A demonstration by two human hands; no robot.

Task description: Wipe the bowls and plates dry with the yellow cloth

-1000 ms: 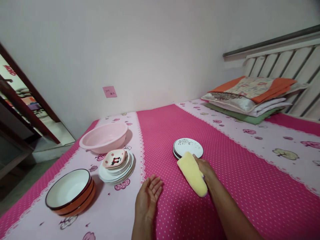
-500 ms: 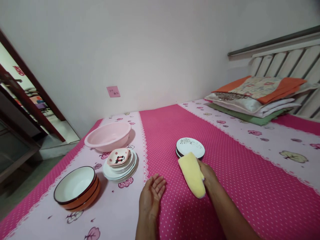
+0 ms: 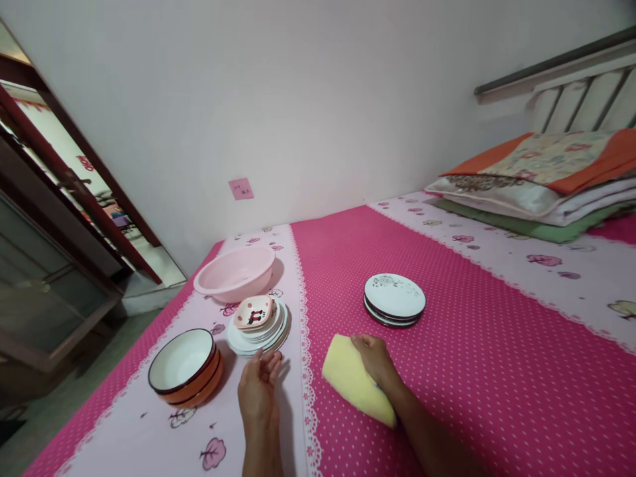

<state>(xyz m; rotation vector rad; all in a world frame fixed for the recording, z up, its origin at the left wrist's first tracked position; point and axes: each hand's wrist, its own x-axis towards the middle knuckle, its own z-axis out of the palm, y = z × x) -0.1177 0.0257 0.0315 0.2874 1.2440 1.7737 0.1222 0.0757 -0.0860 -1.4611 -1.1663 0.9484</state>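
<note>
My right hand (image 3: 375, 360) is closed on a yellow cloth (image 3: 354, 379) that hangs down over the pink dotted bedspread (image 3: 472, 358). Just beyond it lie two stacked white plates with dark rims (image 3: 395, 297). My left hand (image 3: 259, 391) is open, fingers stretched toward a stack of white plates (image 3: 258, 334) with a small pink square dish (image 3: 254, 313) on top. Its fingertips are almost at the rim of that stack. Left of the stack sit stacked orange bowls with white insides (image 3: 185, 368).
A pink plastic basin (image 3: 234, 272) stands behind the plate stack near the wall. Folded pillows and bedding (image 3: 541, 179) lie at the far right by a slatted headboard (image 3: 571, 99). The bed's left edge drops to the floor by a doorway (image 3: 74, 199).
My left hand has moved left and forward to the stack of white plates. My right hand with the yellow cloth has drawn back from the two dark-rimmed plates. The view has shifted.
</note>
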